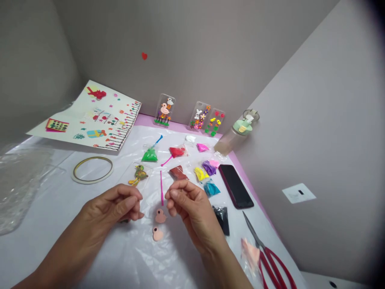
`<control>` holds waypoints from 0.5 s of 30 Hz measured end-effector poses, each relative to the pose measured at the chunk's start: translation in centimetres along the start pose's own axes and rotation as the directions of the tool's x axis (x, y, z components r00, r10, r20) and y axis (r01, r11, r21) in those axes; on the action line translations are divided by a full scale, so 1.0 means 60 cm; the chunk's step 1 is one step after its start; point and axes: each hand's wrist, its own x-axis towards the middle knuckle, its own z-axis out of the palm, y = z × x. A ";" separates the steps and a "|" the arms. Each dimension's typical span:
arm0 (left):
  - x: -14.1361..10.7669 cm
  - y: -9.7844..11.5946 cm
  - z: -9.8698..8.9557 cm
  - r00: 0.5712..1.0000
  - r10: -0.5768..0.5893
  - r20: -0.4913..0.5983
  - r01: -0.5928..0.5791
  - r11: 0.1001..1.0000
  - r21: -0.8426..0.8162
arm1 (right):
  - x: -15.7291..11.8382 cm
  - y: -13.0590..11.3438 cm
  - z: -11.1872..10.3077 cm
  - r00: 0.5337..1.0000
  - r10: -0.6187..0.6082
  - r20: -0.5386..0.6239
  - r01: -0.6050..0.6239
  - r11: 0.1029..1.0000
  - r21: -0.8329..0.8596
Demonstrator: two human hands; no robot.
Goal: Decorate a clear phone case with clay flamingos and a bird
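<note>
My left hand [118, 202] and my right hand [188, 202] hover over a white plastic sheet [129, 257], fingertips pinched together. Anything small between them is hidden. Just below the gap between my hands lie a pink clay duck cutout [161, 216] and a second pink clay piece [157, 234]. A thin magenta plastic stick [161, 188] lies close to my right fingertips. Beyond my hands sit small bags of coloured clay, including a red one [178, 172] and a green one [149, 155]. A multicoloured clay bird [140, 174] lies near my left hand.
Decorated clear phone cases [164, 110] lean against the back wall. To the right lie a black smartphone [235, 186] and red-handled scissors [270, 261]. A drawn-on paper sheet [93, 116], a tape roll [92, 169], bubble wrap [18, 188] and a bottle [234, 134] surround the work area.
</note>
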 end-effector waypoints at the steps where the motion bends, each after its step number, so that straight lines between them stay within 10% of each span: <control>1: 0.001 -0.001 -0.001 1.000 -0.019 -0.018 0.019 1.000 -0.010 | 0.000 -0.001 -0.001 1.000 0.002 0.007 -0.002 1.000 0.007; 15: 0.002 0.003 0.002 0.999 0.013 0.045 -0.013 1.000 -0.005 | -0.001 -0.026 -0.007 1.000 -0.007 0.017 0.008 1.000 -0.030</control>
